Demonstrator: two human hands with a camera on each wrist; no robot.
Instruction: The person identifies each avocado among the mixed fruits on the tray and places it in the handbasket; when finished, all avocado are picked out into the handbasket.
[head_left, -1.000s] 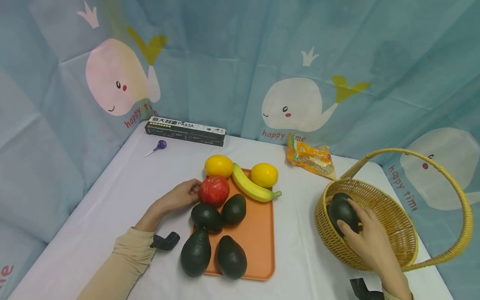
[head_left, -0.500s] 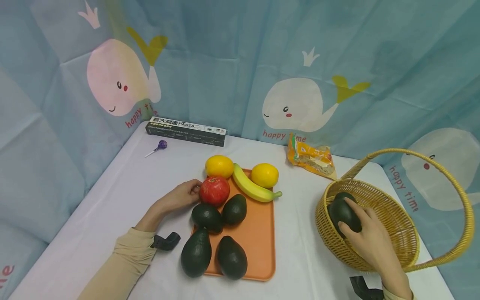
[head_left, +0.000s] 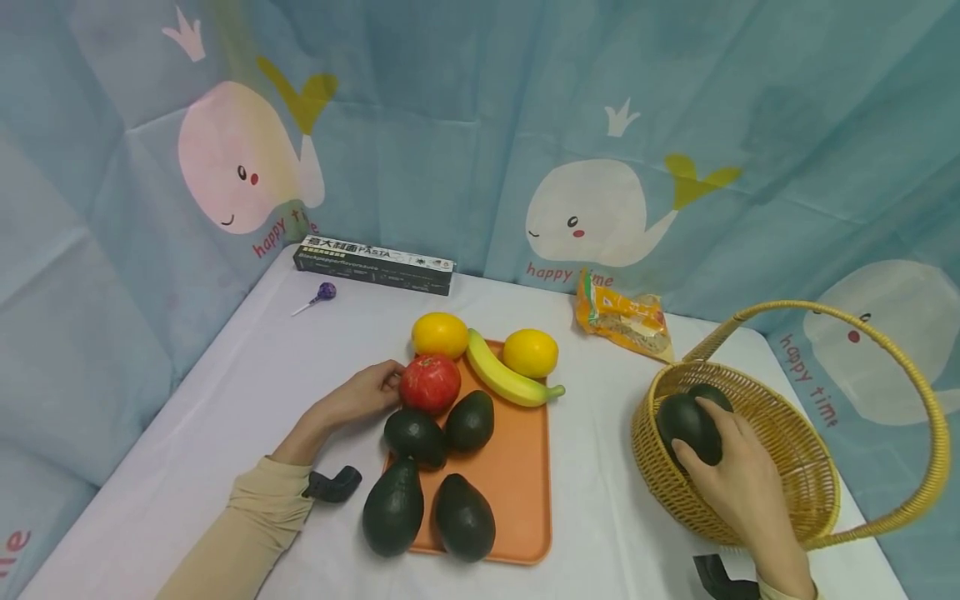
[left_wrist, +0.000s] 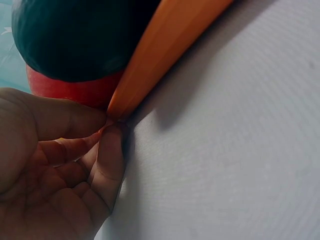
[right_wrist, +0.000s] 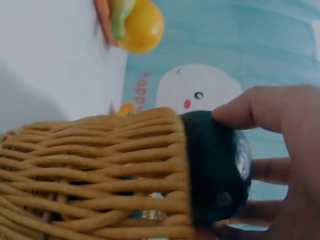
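My left hand [head_left: 363, 393] pinches the left edge of the orange tray [left_wrist: 150, 60] between thumb and fingers, close beside a red pomegranate [head_left: 430, 384]. In the head view, several dark green avocados [head_left: 465, 517] lie on the tray, some overhanging its left side. A banana [head_left: 506, 375] and two lemons [head_left: 530, 353] sit at its far end. At the right, my right hand [head_left: 738, 475] grips a dark avocado [head_left: 688, 427] at the near-left side of the woven basket [head_left: 813, 454]. A second dark avocado [head_left: 711, 395] shows behind it, inside the basket.
A black pasta box [head_left: 373, 265] stands at the back left, with a purple lollipop [head_left: 326, 291] in front of it. An orange food packet [head_left: 624, 317] lies at the back right. The basket's tall handle [head_left: 911, 375] arches over its right side. A whale-print curtain surrounds the table.
The avocado in my right hand has shifted slightly, and a second one now shows behind it in the basket. My left hand stays at the tray edge.
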